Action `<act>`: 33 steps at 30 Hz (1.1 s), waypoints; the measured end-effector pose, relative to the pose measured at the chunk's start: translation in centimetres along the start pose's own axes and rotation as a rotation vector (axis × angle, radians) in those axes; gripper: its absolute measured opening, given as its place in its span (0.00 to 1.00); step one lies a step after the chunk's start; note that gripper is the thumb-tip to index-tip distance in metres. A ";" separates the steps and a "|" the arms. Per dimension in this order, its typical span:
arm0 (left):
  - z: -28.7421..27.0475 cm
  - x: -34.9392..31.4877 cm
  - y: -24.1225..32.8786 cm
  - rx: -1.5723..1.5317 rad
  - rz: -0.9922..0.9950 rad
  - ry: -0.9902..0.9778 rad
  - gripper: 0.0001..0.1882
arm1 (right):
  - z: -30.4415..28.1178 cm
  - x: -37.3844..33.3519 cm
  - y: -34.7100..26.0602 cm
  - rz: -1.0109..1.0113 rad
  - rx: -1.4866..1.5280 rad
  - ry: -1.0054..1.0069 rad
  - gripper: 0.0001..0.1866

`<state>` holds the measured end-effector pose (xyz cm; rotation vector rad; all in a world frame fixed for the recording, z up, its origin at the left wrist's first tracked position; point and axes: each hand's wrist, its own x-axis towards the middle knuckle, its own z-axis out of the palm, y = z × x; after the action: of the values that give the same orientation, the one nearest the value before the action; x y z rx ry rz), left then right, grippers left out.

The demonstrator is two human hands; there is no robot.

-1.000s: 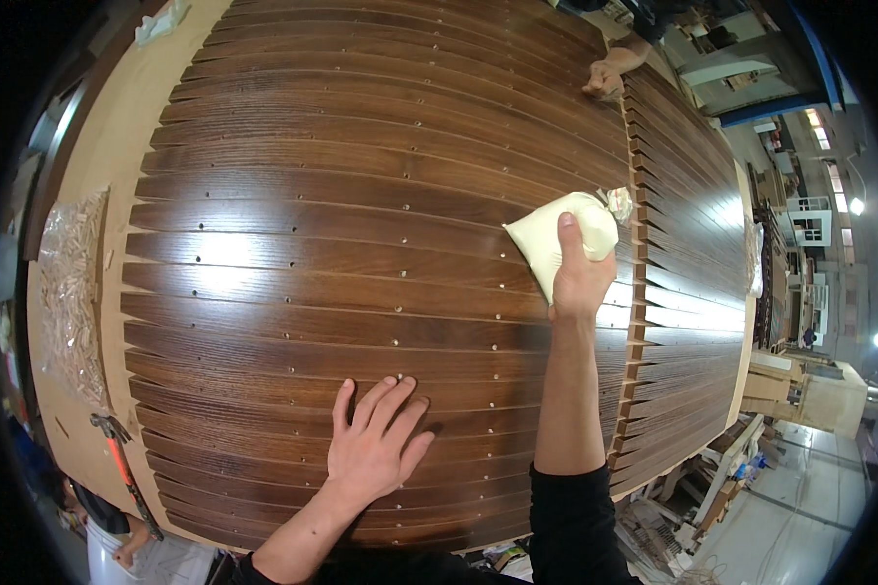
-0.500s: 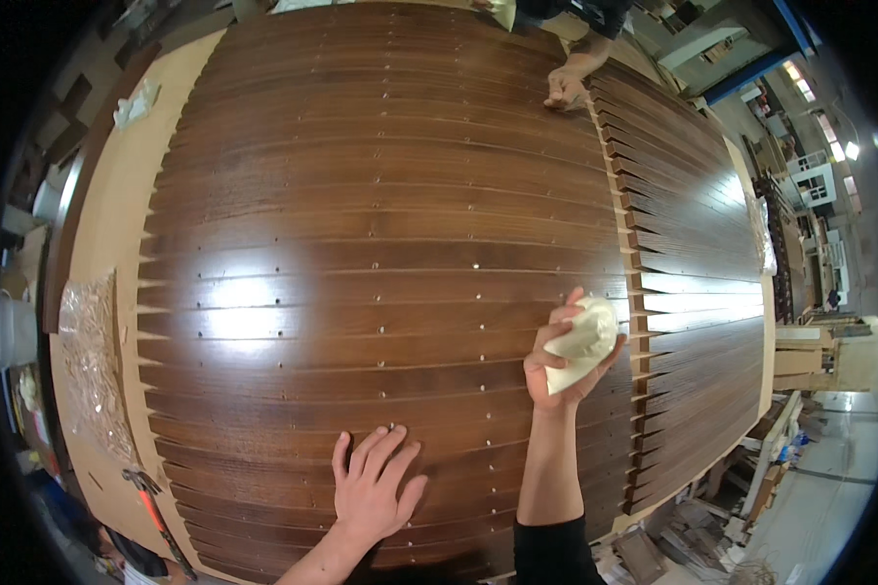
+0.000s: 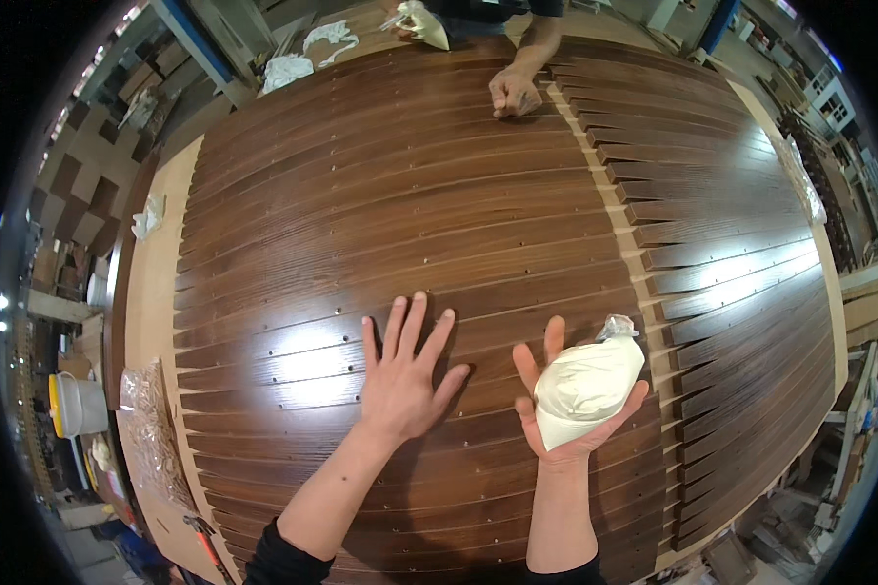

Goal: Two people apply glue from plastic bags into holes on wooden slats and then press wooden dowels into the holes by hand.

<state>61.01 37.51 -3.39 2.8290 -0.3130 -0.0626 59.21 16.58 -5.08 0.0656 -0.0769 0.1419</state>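
Dark brown wooden boards (image 3: 390, 224) lie side by side across the worktable, with rows of small holes along them. My left hand (image 3: 402, 385) is open, its fingers spread over the boards near the middle. To its right, my right hand (image 3: 580, 444) cradles a clear plastic bag (image 3: 590, 385) filled with pale cream paste. The bag's twisted end points away from me, and its pointed corner hangs toward my wrist. Some fingers of that hand stretch out along the bag's left side.
Across the table a co-worker's hand (image 3: 514, 93) rests on the boards; a similar cream bag (image 3: 424, 24) is beside that person. A second stack of boards (image 3: 732, 263) is on the right. At left lie a bag of wooden dowels (image 3: 154, 439) and a hammer (image 3: 208, 546).
The view has shifted, showing more of the far side. My left hand has moved forward over the boards. My right hand's fingers have loosened and turned up under the bag.
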 end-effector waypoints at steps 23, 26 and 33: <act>3.6 -11.5 8.6 -0.105 0.104 0.082 0.32 | 9.6 -25.9 -9.5 -0.102 -0.027 -0.016 0.38; 4.4 -11.5 8.6 -0.074 0.141 0.124 0.32 | 8.7 -33.9 -11.0 -0.282 -0.332 0.214 0.36; 4.8 -11.7 8.7 0.027 0.106 0.111 0.31 | 9.4 -42.5 -8.7 -0.446 -1.094 0.779 0.35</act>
<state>47.48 30.62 -5.28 2.8232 -0.4404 0.1207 17.81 1.40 0.27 -1.0568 0.6400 -0.3382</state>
